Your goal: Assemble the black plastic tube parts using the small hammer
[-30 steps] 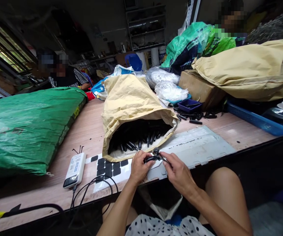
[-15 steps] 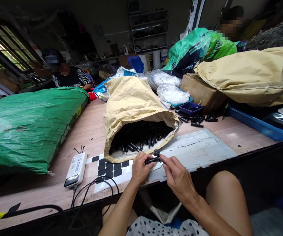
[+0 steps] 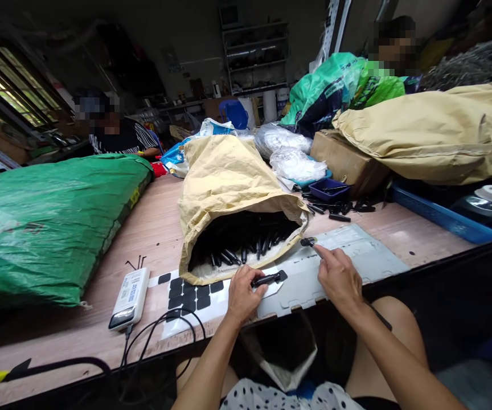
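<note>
My left hand (image 3: 245, 293) is closed around a slim black tube (image 3: 265, 279) at the near edge of the table. A dark, flat, squarish piece (image 3: 282, 276) shows at the tube's right end. Farther right, my right hand (image 3: 340, 280) pinches a small black round-headed piece (image 3: 308, 242) over the grey board (image 3: 365, 250); whether it touches the board I cannot tell. Just beyond my left hand lies a beige sack (image 3: 233, 176), its mouth facing me and full of black tubes (image 3: 231, 255). A white sheet with black square stickers (image 3: 189, 295) is at my left.
A white power bank (image 3: 130, 299) with a black cable (image 3: 164, 319) lies left, beside a large green sack (image 3: 53, 222). Loose black parts (image 3: 340, 217), a purple tray (image 3: 329, 189), a carton (image 3: 344, 159) and a blue basket (image 3: 434, 213) stand right. Two people sit across the table.
My right hand has moved right and away from the tube, carrying the black round-headed piece to the grey board. My left hand stays in place with the tube, whose right end now shows.
</note>
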### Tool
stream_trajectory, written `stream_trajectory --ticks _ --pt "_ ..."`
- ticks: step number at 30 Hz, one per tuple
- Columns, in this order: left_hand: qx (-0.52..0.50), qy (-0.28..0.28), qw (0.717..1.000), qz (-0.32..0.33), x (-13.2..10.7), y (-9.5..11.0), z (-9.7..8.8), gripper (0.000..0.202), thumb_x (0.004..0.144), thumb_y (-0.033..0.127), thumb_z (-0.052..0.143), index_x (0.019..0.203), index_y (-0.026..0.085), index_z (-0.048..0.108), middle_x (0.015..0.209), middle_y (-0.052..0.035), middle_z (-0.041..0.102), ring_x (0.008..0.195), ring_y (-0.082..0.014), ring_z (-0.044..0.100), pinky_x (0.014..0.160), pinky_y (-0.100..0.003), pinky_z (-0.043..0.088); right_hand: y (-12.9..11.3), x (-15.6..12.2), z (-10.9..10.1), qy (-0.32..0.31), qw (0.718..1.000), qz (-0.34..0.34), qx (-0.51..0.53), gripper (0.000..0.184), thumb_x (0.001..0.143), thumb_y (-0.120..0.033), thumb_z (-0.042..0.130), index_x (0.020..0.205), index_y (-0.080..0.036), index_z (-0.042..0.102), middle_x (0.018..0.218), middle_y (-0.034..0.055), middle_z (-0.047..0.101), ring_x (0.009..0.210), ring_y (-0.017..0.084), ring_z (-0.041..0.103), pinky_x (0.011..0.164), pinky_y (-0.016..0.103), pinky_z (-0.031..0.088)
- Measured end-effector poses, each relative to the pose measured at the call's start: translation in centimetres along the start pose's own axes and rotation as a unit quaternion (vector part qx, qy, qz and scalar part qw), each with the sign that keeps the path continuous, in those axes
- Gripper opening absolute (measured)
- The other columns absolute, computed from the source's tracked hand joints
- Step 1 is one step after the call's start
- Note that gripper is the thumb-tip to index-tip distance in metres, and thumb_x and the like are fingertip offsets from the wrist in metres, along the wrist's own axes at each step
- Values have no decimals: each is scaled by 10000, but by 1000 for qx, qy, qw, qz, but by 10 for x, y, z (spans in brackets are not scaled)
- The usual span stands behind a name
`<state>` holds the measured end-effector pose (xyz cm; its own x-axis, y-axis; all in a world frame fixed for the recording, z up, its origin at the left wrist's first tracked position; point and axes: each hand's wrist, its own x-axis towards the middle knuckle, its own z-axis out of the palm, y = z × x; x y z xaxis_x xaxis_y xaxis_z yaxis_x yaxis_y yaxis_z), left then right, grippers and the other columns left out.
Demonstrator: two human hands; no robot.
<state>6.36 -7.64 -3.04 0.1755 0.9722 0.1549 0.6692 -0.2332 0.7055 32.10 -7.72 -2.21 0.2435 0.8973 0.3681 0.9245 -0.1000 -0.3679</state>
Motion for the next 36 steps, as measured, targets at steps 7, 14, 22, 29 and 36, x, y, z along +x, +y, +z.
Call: stream_trajectory --ticks 7,14,22,29,36 --pt "7 8 1000 4 0 -2 1 176 754 160 683 912 237 678 891 -11 627 892 -213 583 831 -342 451 2 24 29 -13 997 11 -80 421 907 -147 543 1282 -276 686 989 78 596 883 205 493 713 337 268" --pt "-7 2 1000 8 -1 -2 0 150 796 199 680 939 238 706 903 -16 630 899 -213 581 841 -340 446 -5 22 33 8 994 -8 -110 408 901 -173 550 1285 -260 658 996 83 578 914 225 476 710 346 250" --pt "8 -5 1000 16 1 -3 -3 133 830 218 657 956 230 700 912 -21 627 914 -220 577 847 -351 442 -6 23 33 -3 991 -13 -135 409 917 -196 518 1312 -232 615 1030 101 570 950 242 484 717 341 263" --pt "50 -95 985 133 -40 39 -2 248 1015 374 463 1079 223 648 994 -72 677 932 -244 578 857 -388 420 -7 24 33 -9 990 -13 -140 420 913 -197 521 1325 -235 595 1042 103 573 969 252 490 728 352 283" --pt "78 -294 952 -38 -111 9 62 419 1041 502 341 1165 277 671 920 -46 745 869 -230 686 810 -331 470 -7 23 33 -7 991 -10 -136 393 918 -201 516 1298 -239 606 1030 97 568 953 249 490 726 349 286"
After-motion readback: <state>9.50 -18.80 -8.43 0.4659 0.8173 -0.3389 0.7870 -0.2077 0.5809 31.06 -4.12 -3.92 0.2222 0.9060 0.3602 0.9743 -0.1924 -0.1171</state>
